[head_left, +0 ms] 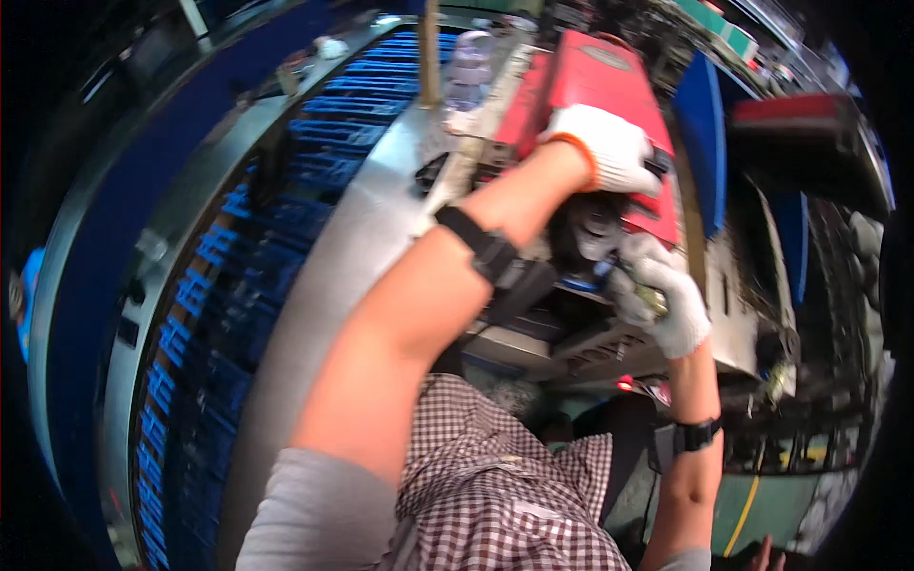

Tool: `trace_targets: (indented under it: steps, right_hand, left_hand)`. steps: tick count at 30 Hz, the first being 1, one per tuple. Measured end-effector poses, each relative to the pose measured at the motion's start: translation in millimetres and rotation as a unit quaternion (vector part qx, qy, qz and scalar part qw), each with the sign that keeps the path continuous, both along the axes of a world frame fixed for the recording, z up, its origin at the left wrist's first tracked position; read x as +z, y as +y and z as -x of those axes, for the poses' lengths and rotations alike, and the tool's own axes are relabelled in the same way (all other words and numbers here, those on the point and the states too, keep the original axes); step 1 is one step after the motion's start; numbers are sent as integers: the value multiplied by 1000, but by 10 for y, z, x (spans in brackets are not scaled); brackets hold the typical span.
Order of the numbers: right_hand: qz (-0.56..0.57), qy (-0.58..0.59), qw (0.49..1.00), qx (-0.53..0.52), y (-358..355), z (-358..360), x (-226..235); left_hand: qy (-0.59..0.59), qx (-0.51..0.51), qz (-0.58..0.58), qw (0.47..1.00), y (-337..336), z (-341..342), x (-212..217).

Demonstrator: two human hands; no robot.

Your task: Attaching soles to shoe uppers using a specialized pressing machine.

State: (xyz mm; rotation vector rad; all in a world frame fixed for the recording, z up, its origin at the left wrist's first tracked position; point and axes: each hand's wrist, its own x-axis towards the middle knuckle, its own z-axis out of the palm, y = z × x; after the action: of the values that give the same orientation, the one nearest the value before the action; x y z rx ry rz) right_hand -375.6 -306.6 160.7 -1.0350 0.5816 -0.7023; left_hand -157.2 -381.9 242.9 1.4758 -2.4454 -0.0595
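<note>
We have both gloved hands up on the red machine housing (609, 105), which sits above and ahead of us, its long axis running away toward the top of the view. Our left hand (609, 147), in a white knit glove with an orange cuff, lies on the lower part of that red cover, fingers curled over its right edge near a dark fitting; it looks closed on the edge, but the fingertips are out of sight so we can't say how firmly. Our right hand (662, 300), also white-gloved, sits just below and to the right, wrapped tight around a small brass-coloured part (652, 302) that pokes out between the fingers. That part lies directly under the dark round piece (586, 233) at the bottom end of the red housing, so the right hand is the nearer one to it, the left just above. A black strap (481, 246) bands the left forearm, a black watch-like band (695, 435) the right wrist. To the left runs a curved grey metal surface (324, 285) and a bed of blue rollers (219, 285). Hard to read: the brass part's shape, most of it being covered, and the clutter under the housing is dark and blurred. Checked shirt (495, 495) fills the bottom.
</note>
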Motion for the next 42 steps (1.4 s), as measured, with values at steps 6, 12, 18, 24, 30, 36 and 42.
trace_targets:
  steps: [6,12,18,24,30,36,42]
  right_hand:
    - [-4,7,997,-77,447,-426,46]
    - [-5,-55,950,-307,777,-814,-167]
    - [-45,-159,907,-388,950,-1215,-190]
    - [-8,-150,910,-386,966,-1313,-235]
    - [327,78,779,-530,748,-1780,-922]
    - [419,232,775,-412,727,-1144,-612]
    - [432,180,876,-117,678,-496,131]
  left_hand:
    - [14,8,-2,1000,104,-64,84]
    - [36,1,59,998,-11,83,-102]
    - [38,-4,0,999,72,29,44]
    - [29,2,1,1000,18,-23,6]
    - [31,-32,18,999,-46,29,187]
    - [-42,-69,94,992,-260,15,469]
    - [-18,-71,135,988,-64,-257,1088]
